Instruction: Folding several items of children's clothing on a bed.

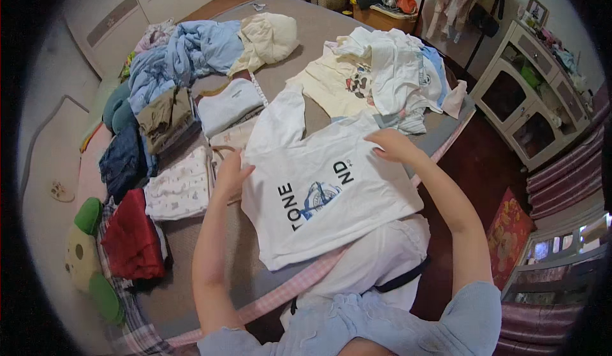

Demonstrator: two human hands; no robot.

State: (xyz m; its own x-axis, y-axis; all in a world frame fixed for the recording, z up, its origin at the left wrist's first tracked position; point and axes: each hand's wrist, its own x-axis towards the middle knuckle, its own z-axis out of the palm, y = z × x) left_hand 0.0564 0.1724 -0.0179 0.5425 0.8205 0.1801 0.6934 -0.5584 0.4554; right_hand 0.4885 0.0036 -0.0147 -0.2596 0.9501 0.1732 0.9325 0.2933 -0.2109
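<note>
A white T-shirt (330,184) with black lettering and a blue print lies spread before me at the bed's near edge. Its printed side faces up, and a diagonal crease cuts across the print. One sleeve (282,117) stretches away towards the far side. My left hand (230,174) is at the shirt's left edge, thumb apart from the fingers. At the upper right edge, my right hand (394,146) rests its fingertips on the fabric; whether it pinches the cloth cannot be told.
Folded clothes, including white printed fabric (179,184), a grey-white garment (232,102) and red cloth (134,241), lie left. A loose clothes pile (397,74) is at far right. Blue bedding (205,45) lies at far left. A cabinet (530,93) stands beyond the bed's right side.
</note>
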